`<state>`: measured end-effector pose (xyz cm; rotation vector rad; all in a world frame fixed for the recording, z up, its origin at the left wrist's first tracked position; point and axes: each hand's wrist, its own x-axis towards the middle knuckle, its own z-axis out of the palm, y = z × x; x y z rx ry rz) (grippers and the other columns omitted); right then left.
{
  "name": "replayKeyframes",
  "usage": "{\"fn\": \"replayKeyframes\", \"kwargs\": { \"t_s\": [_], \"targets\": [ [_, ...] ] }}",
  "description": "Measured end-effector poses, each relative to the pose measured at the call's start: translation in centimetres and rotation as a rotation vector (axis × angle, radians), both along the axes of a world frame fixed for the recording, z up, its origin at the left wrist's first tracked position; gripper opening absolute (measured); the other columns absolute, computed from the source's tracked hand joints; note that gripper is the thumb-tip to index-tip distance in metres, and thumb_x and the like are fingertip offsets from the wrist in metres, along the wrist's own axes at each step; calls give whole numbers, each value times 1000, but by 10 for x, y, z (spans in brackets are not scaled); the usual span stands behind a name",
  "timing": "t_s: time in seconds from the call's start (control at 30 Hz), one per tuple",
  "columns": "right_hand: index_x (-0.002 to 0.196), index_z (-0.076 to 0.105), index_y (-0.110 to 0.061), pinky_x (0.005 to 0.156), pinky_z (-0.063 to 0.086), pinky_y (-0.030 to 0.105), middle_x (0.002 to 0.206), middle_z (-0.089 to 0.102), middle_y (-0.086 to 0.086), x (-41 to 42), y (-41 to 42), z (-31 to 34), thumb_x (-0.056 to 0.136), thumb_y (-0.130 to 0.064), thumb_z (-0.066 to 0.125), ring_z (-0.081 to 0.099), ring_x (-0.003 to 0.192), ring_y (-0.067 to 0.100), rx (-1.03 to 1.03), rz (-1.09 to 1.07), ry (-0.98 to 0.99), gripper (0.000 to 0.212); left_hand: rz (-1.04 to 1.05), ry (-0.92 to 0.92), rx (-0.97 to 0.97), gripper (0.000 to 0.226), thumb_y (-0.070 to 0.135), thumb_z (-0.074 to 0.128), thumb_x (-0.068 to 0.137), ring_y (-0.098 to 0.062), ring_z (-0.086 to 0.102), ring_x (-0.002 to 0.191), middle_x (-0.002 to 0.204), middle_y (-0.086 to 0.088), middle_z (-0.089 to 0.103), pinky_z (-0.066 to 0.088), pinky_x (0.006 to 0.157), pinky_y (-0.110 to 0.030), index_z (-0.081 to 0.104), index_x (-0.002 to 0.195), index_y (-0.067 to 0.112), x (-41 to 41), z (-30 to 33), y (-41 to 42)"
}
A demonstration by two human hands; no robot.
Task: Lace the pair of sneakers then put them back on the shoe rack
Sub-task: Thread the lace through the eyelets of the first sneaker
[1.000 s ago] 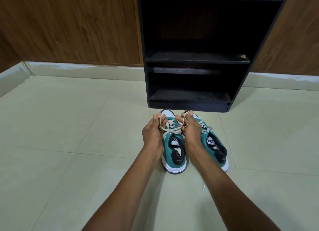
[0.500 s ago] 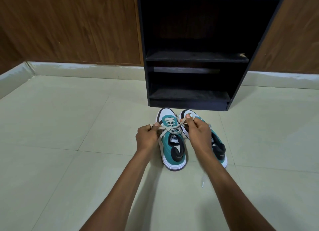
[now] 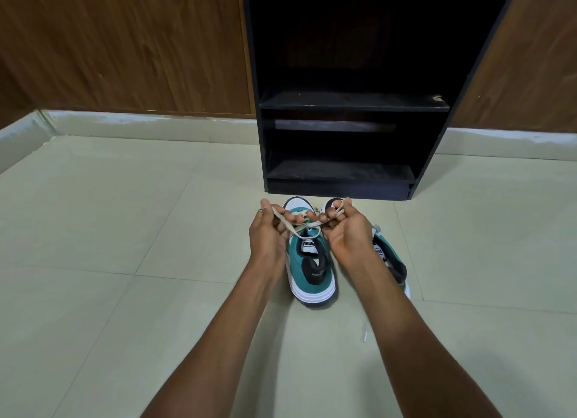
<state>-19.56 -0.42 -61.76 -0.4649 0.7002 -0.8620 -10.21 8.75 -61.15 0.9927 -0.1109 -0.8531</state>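
Two teal, white and black sneakers stand side by side on the floor, toes towards the rack. The left sneaker sits between my hands; my right forearm covers much of the right sneaker. My left hand pinches one end of the left sneaker's beige lace, looped over its fingers. My right hand grips the other end above the tongue. The black shoe rack stands just beyond the toes with bare shelves.
Pale floor tiles spread to the left and right of the shoes. Brown wooden panels with a light skirting back the rack. A loose white lace end trails on the floor beside my right forearm.
Both hands have lifted and come closer together over the left sneaker's tongue, drawing the lace ends up into loops around the fingers. The sneakers have stayed where they were.
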Motion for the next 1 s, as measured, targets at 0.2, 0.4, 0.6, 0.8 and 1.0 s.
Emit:
{"fn": "replayKeyframes", "kwargs": {
  "t_s": [0.2,0.4,0.6,0.8,1.0],
  "targets": [
    [81,50,-8,32,18,18,39,27,-7,28,-26,-9,110,-17,31,19,29,6,88,-38,110,35,-23,256,-148,43,35,45,105,-17,45,41,45,-1,37,52,69,-33,46,69,12,0,-10,-1],
    [85,54,-6,33,16,19,43,24,-9,43,-40,-12,109,-20,38,18,33,5,-169,43,393,32,55,366,-78,45,32,43,107,-20,41,46,45,-2,35,48,72,-32,44,67,11,-11,-5,-8],
    [82,54,-6,33,17,20,43,23,-7,43,-54,-22,107,-17,40,19,33,6,-157,59,470,31,116,247,21,45,31,43,107,-17,55,44,45,-2,42,54,66,-27,42,68,11,-33,-3,-6],
    [77,57,-8,43,29,26,50,29,-1,50,-58,-25,104,-18,44,25,38,12,-219,82,635,31,155,69,141,43,33,47,106,-15,55,47,53,-3,43,50,56,-19,42,68,13,-44,-4,-1],
    [76,60,-10,41,36,25,52,40,-4,48,-53,-22,103,-25,51,34,43,14,-412,114,756,33,73,193,155,46,37,39,108,-9,55,43,41,3,42,32,44,-20,40,66,16,-41,-2,4]
  ]
}}
